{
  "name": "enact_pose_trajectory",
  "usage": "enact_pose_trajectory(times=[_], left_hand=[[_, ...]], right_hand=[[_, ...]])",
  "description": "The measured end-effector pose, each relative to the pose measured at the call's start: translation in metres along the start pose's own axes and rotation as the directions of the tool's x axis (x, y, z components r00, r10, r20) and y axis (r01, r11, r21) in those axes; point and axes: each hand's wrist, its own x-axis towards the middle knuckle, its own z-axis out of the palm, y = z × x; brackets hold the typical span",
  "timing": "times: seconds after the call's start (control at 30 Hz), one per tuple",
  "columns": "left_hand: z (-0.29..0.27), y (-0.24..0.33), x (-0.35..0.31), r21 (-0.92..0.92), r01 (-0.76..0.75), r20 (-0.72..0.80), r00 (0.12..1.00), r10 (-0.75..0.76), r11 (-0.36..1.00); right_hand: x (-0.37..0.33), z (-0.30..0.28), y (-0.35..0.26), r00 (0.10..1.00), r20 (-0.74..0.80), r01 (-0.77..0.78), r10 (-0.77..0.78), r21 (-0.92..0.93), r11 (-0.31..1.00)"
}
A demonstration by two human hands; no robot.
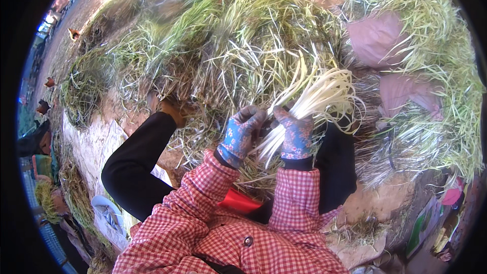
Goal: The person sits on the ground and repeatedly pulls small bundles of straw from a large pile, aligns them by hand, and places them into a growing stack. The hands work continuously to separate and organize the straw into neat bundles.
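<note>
My right hand (294,134), in a blue flowered glove with bare fingertips, is closed around a bunch of blanched chives (324,94). Their pale yellow-white leaves fan out above the fist to the right, and the white stalk ends (270,147) stick out below it. Close beside it, my left hand (244,134), gloved alike, has its fingers pinched together at a single yellowish chive (289,91) that runs up along the bunch. The left fingertips partly hide the lower end of that chive.
A wide heap of green and dry chives (203,50) lies ahead on the ground. More yellow-green chives (426,35) are piled at the right around pinkish cloths (378,40). My black-trousered legs (137,162) flank the work, and a red object (241,202) shows between my forearms.
</note>
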Motion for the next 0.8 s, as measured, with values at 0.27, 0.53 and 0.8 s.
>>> enact_pose_trajectory(times=[0.27, 0.53, 0.8], left_hand=[[-0.110, -0.027, 0.036, 0.797, 0.156, -0.291, 0.946, 0.145, 0.583], [-0.065, 0.022, 0.023, 0.520, -0.251, 0.404, 0.915, 0.024, 0.817], [0.027, 0.011, 0.001, 0.377, -0.157, 0.068, 0.988, 0.141, 0.913]], right_hand=[[0.002, -0.013, -0.018, 0.966, -0.208, 0.200, -0.153, 0.232, 0.952], [0.011, -0.004, 0.004, 0.989, -0.135, 0.065, -0.066, -0.007, 0.998], [0.016, -0.009, 0.027, 0.994, -0.108, 0.027, -0.034, -0.064, 0.998]])
